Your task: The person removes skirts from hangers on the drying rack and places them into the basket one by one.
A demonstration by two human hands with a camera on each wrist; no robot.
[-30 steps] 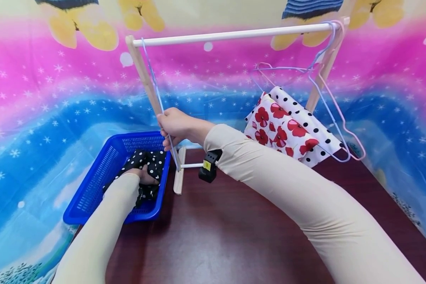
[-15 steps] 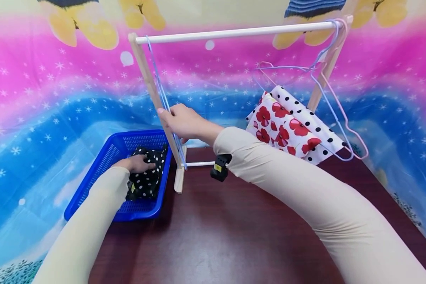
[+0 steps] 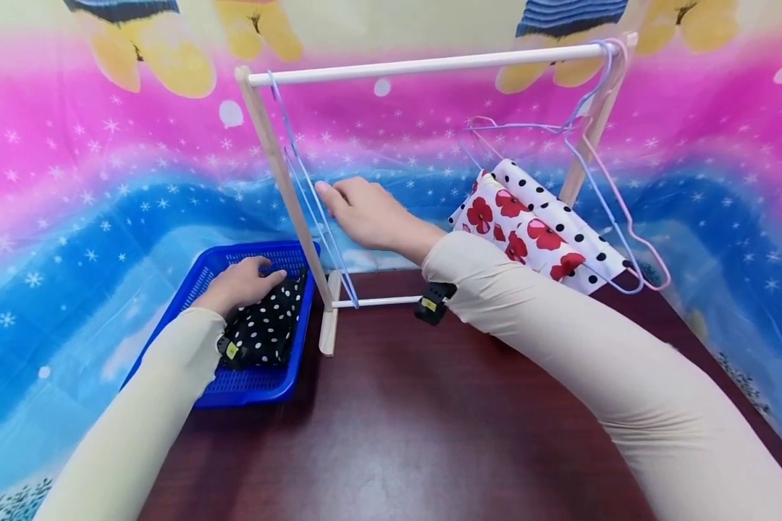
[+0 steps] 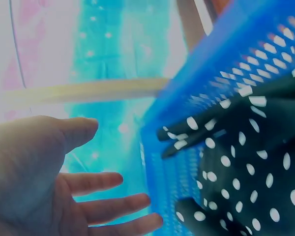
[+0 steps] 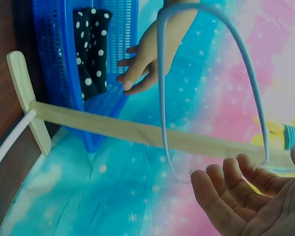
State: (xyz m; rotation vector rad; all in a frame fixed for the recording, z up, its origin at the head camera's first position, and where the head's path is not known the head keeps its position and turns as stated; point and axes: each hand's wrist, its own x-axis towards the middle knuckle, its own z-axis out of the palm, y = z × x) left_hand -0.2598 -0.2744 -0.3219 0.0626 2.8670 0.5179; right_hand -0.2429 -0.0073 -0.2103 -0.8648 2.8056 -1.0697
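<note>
My left hand (image 3: 240, 284) is above the blue basket (image 3: 270, 394), its fingers extended and holding nothing. Below it, a black cloth with white polka dots (image 3: 263, 329) lies in the basket. In the left wrist view the hand (image 4: 49, 169) is apart from the polka-dot cloth (image 4: 255, 182). A light blue hanger (image 3: 285, 116) hangs from the left end of the rack's rail, turned nearly edge-on. My right hand (image 3: 374, 217) is just right of it, fingers loosely bent. In the right wrist view, the fingers (image 5: 206, 189) are close to the hanger (image 5: 161, 73) without gripping it.
The wooden rack has a white top rail (image 3: 423, 65) and a left post (image 3: 276, 159) beside the basket. At its right end hang a blue and a pink hanger (image 3: 632, 224), with red-flower cloth (image 3: 511, 221) and black-dotted white cloth (image 3: 563, 210). The tabletop (image 3: 391, 420) is dark reddish-brown.
My right hand has let go of the light blue hanger and moved right. My left hand has released the polka-dot cloth and risen, moving left; the cloth now lies flatter in the basket.
</note>
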